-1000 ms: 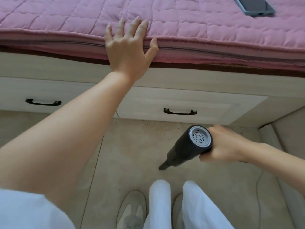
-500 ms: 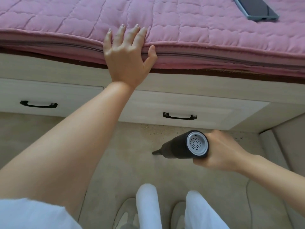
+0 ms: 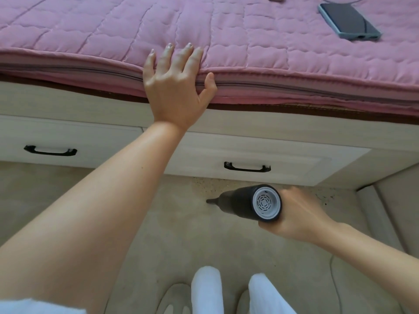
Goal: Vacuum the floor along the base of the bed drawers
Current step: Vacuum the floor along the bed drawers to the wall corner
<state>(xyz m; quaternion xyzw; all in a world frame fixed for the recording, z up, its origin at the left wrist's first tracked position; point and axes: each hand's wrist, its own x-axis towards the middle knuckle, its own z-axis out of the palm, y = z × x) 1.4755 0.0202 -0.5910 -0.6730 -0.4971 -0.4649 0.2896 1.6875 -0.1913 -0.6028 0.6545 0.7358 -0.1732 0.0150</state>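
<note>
Bed: we see the pink quilted mattress [image 3: 249,53] filling the upper part of the frame, with a phone [image 3: 348,21] lying at upper right.
Drawers: two pale fronts sit across the middle, the left drawer [image 3: 68,141] and the right drawer [image 3: 260,155], each with a black handle.
Floor: the beige floor [image 3: 170,234] fills the lower half; dark specks [image 3: 215,184] lie along the base of the right drawer.
Change: a second ago the nozzle pointed down toward our feet; now it points left, low and close to the drawer base. We judge the sweep along the base is under way, with specks still left.
Left hand: our left hand [image 3: 174,87] rests on the mattress edge, fingers spread flat on the quilt, thumb on the side seam, bracing us.
Vacuum: the black handheld vacuum [image 3: 244,203] is right of centre, its tip just below the specks.
Right hand: our right hand [image 3: 297,214] is wrapped closed around the vacuum's rear end.
</note>
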